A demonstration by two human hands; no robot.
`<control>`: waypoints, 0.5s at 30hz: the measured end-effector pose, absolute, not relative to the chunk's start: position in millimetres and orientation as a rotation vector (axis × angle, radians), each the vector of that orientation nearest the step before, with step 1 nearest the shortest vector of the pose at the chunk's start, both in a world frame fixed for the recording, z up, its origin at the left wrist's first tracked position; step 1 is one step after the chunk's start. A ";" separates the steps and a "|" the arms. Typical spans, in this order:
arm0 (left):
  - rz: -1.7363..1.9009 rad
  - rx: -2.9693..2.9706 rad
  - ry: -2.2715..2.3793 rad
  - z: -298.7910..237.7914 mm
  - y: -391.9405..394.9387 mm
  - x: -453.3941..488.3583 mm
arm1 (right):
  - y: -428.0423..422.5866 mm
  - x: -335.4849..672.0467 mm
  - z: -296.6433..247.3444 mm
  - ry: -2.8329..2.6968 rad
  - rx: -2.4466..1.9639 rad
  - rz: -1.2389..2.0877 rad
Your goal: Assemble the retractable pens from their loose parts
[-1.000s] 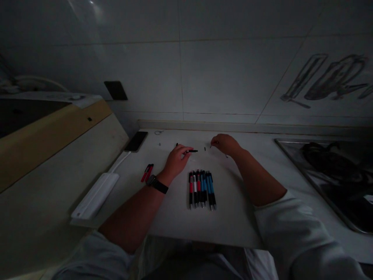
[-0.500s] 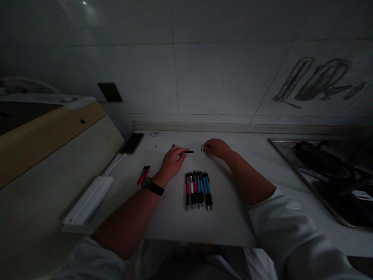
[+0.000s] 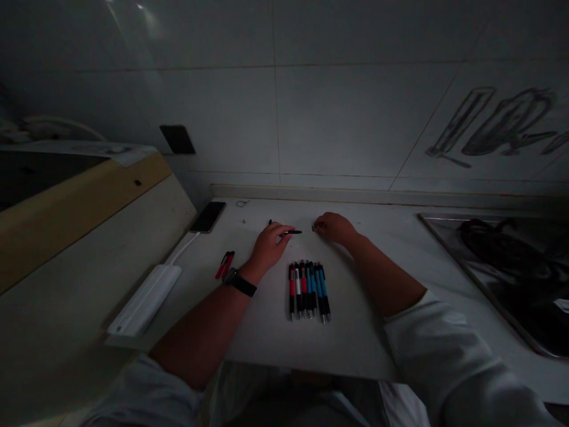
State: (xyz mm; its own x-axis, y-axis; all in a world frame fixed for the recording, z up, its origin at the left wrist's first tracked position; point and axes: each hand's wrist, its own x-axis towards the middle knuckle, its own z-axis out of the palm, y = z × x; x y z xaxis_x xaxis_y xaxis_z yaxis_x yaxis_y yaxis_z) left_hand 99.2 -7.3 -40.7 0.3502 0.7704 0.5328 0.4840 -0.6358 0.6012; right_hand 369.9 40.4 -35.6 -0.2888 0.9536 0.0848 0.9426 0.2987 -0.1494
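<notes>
A slim black pen part is pinched in my left hand, its dark tip pointing right. Behind that hand a small dark end shows; whether it belongs to the same pen I cannot tell. My right hand is closed, fingertips down at the counter beside a tiny dark piece. What those fingers hold, if anything, is hidden. Nearer to me, several click pens with red, white and blue barrels lie side by side in a row.
Two red pen parts lie by my left wrist. Further left are a phone and a white power strip with a cable. A thin ring and a tiny bit lie near the wall. At right is a metal-rimmed hob.
The view has swung slightly left. My right fingers have closed in leftward over the tiny dark pieces; two showed before, one shows now. My left hand keeps its hold on the black pen part.
</notes>
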 end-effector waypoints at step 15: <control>1.206 2.261 1.128 -40.1 -6.3 98.6 | 44.9 369.8 -42.4 -2.398 -1.694 0.137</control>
